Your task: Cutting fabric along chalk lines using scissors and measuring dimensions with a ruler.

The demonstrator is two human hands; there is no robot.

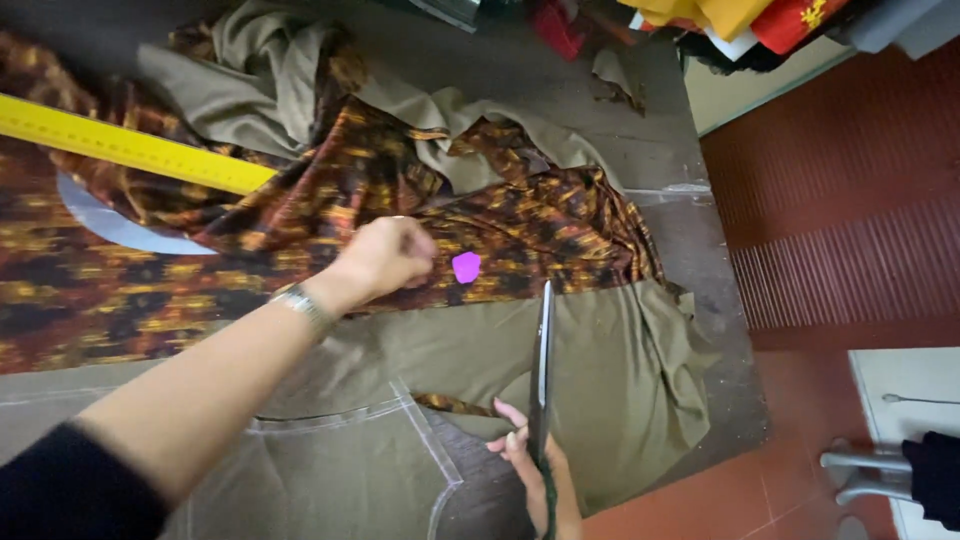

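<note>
Tailoring workshop: cutting table [690, 260], fabric [480, 230], scissors [541, 360], ruler [130, 148].

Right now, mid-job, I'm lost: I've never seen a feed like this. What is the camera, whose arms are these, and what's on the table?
There is no machine here: one camera on a person's head looks down at their own bare hands. The left hand presses on orange-and-brown patterned fabric, beside a small purple piece of tailor's chalk. The right hand holds long metal scissors over olive-green cloth marked with white chalk lines. A yellow ruler lies on the grey table.
</note>
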